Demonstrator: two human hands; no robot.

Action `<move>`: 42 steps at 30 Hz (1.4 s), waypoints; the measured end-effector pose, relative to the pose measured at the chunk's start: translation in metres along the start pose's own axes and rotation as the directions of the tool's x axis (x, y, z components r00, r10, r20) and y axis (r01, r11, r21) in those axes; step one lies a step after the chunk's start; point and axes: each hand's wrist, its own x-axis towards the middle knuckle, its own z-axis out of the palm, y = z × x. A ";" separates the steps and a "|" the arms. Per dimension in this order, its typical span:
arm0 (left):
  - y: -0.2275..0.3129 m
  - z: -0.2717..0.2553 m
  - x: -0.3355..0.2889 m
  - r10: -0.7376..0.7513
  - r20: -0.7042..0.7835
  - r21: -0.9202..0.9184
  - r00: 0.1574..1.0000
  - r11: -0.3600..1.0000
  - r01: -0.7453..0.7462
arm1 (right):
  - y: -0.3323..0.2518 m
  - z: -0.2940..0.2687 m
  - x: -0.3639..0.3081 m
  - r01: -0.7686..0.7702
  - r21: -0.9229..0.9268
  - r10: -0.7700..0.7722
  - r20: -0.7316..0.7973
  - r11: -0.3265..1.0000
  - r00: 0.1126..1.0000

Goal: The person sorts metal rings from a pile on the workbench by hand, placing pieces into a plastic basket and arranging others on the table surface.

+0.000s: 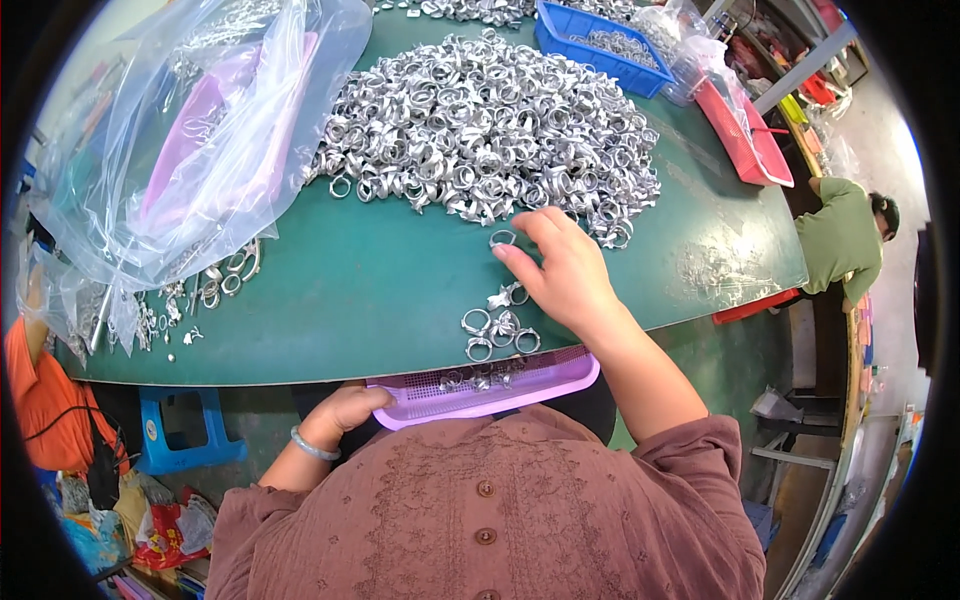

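Note:
A large heap of silver-coloured metal rings (480, 125) lies on the green-topped table (350, 290). My right hand (570, 270) is over the table at the heap's near edge, thumb and forefinger apart. One loose ring (502, 238) is right at those fingertips; whether they touch it I cannot tell. Several more rings (503, 328) are grouped by the table's front edge, below my right hand. Under that edge, a purple perforated basket (500, 397) sits at my lap with some rings inside. My left hand (350, 408) grips its left end, with the fingers partly hidden.
Clear plastic bags cover a pink tray (180, 170) at left, with scattered metal pieces (232, 275) beside it. A blue tray (605, 50) and a red tray (745, 135) stand at the far right. A blue stool (190, 430) is below. A person in green (840, 235) is at right.

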 end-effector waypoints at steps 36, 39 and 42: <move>0.002 -0.001 0.000 0.062 0.026 -0.066 0.998 0.996 -0.060 | 0.012 0.007 -0.005 -0.091 0.316 0.072 0.072 0.944 0.995; 0.001 -0.003 0.000 0.032 0.033 -0.039 0.999 0.999 -0.030 | 0.011 0.008 -0.005 -0.075 0.323 0.057 0.065 0.943 0.996; 0.006 0.001 -0.001 0.035 0.028 -0.076 0.999 0.997 -0.033 | 0.011 0.007 -0.004 -0.065 0.283 0.048 0.066 0.957 0.997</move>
